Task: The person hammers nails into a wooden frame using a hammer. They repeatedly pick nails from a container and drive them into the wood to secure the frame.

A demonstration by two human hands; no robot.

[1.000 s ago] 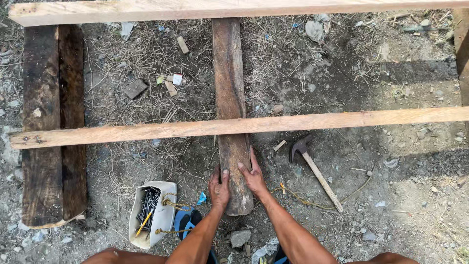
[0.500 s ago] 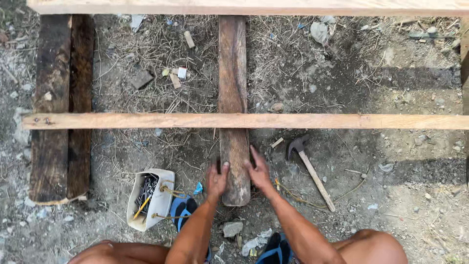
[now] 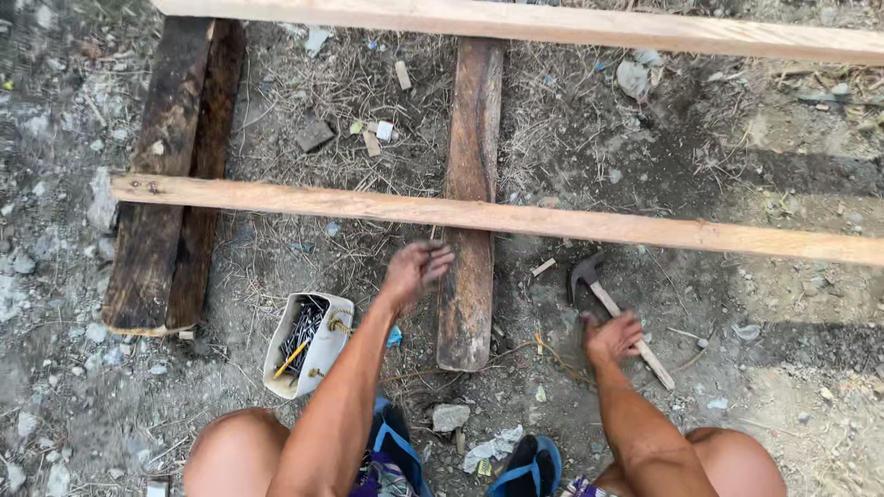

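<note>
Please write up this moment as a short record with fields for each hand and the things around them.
Left hand: left hand raised above the near pale plank where it crosses the middle dark beam; fingers pinched, what they hold is too small to tell
Right hand: right hand on the handle of the claw hammer, which lies on the ground
Nearby: cut white container of nails beside the left arm
Far side: second pale plank; wider dark beam at the left

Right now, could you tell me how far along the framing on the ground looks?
Done: two pale battens lie across the dark centre plank, and the near one carries nail heads at its left end. In hand: the left hand pinches something small at the crossing, too small to identify; the right hand closes on the hammer. Left: no nail shows at that crossing.
</note>
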